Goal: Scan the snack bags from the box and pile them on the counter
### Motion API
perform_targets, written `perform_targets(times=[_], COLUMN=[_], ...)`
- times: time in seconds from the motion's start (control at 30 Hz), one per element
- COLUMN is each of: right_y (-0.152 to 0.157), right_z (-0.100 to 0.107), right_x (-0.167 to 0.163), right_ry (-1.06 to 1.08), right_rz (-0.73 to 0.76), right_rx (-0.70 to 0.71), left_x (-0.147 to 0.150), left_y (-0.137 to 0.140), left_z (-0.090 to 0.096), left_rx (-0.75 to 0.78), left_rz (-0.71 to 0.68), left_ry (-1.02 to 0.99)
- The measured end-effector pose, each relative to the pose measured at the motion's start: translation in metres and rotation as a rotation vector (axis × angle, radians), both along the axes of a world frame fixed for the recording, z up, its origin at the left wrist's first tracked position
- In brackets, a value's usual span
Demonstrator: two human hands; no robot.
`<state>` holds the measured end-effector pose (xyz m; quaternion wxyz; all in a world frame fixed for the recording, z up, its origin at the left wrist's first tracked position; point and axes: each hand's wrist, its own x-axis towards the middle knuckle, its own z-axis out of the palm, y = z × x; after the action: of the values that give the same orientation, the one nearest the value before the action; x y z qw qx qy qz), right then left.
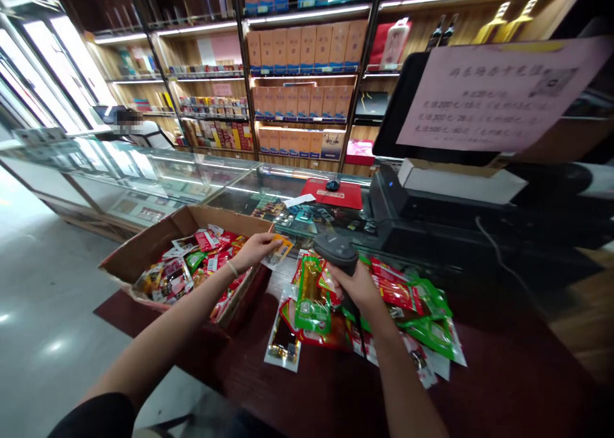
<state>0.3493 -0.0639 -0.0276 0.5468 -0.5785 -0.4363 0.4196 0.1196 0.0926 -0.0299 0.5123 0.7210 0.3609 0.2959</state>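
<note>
My left hand pinches a small orange-and-clear snack packet by its edge, just past the rim of a cardboard box. Many red, green and silver packets fill that box. In my right hand is a black barcode scanner, gripped by its handle, its head tilted towards the left. Below the scanner lies a spread of snack packets, among them a green one and a dark one with a silver edge. The scanner and my right arm hide part of this pile.
A glass counter runs along the back, with a computer mouse on a red mat. To the right stands a screen with a pink paper notice on it. Stocked shelves line the wall. A person is far left.
</note>
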Motion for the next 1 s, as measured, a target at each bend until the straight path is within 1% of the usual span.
perform_targets(times=[0.1, 0.2, 0.27, 0.33, 0.4, 0.5, 0.57, 0.67, 0.77, 0.83, 0.9, 1.0], right_y=[-0.008, -0.015, -0.019, -0.022, -0.024, -0.026, -0.026, -0.025, -0.02, -0.013, -0.005, 0.01], right_z=[0.01, 0.018, 0.021, 0.024, 0.026, 0.027, 0.028, 0.027, 0.023, 0.02, 0.017, 0.015], right_x=[0.011, 0.017, 0.019, 0.02, 0.02, 0.019, 0.017, 0.011, -0.002, -0.016, -0.036, -0.07], right_ry=[0.03, 0.059, 0.079, 0.089, 0.081, 0.045, 0.019, 0.016, 0.086, 0.125, 0.129, 0.107], right_rz=[-0.031, -0.039, -0.041, -0.03, -0.024, -0.017, 0.003, 0.045, 0.054, 0.072, 0.102, 0.152], right_rx=[0.026, 0.031, 0.057, 0.08, 0.082, 0.085, 0.101, 0.122, 0.094, 0.072, 0.066, 0.081], left_x=[0.004, 0.01, 0.013, 0.015, 0.016, 0.016, 0.015, 0.011, -0.004, -0.023, -0.049, -0.097], left_y=[-0.007, -0.011, -0.012, -0.012, -0.011, -0.012, -0.014, -0.019, -0.019, -0.015, -0.009, 0.006], left_z=[-0.002, -0.007, -0.013, -0.018, -0.022, -0.021, -0.015, 0.002, 0.022, 0.032, 0.036, 0.03], left_rx=[0.208, 0.334, 0.427, 0.526, 0.565, 0.527, 0.502, 0.497, 0.534, 0.554, 0.56, 0.568], left_rz=[-0.007, -0.093, -0.145, -0.155, -0.152, -0.11, -0.036, 0.071, 0.099, 0.104, 0.154, 0.295], left_ry=[0.229, 0.427, 0.514, 0.562, 0.558, 0.485, 0.416, 0.355, 0.365, 0.365, 0.37, 0.421])
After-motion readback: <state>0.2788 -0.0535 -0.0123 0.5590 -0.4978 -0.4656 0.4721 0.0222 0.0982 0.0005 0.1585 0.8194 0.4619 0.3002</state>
